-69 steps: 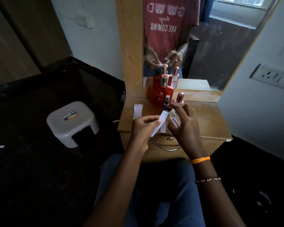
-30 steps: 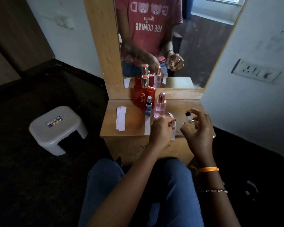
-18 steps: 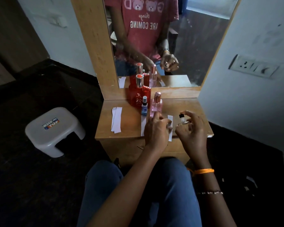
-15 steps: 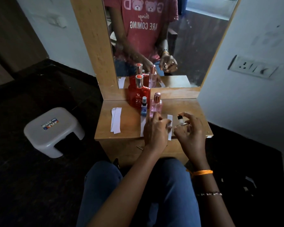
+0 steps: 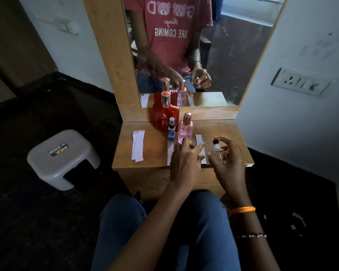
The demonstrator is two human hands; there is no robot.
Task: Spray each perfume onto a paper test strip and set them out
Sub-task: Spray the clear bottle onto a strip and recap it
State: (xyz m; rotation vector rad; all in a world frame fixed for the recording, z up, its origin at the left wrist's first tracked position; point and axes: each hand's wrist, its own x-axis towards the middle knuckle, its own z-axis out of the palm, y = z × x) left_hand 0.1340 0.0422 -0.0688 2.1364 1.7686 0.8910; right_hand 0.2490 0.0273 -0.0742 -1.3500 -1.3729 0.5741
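Note:
On the wooden dressing table (image 5: 151,159) stand a large red perfume bottle (image 5: 165,116), a small blue spray bottle (image 5: 171,132) and a pink bottle (image 5: 185,129) with a rose-gold cap. My right hand (image 5: 226,160) is shut on a small clear bottle (image 5: 216,147) with a black nozzle, above the table's right side. My left hand (image 5: 185,163) rests fingers apart on a white test strip (image 5: 200,142) lying flat beside the pink bottle. Another strip (image 5: 169,153) peeks out left of that hand. A small stack of unused strips (image 5: 137,147) lies at the table's left.
A mirror (image 5: 213,55) backs the table and reflects the bottles and my hands. A grey plastic stool (image 5: 62,155) stands on the dark floor to the left. A wall socket plate (image 5: 301,83) is on the right wall. My knees sit under the table's front edge.
My left hand has laid the strip it held down on the table and now presses on it. My right hand moved right with the small clear bottle.

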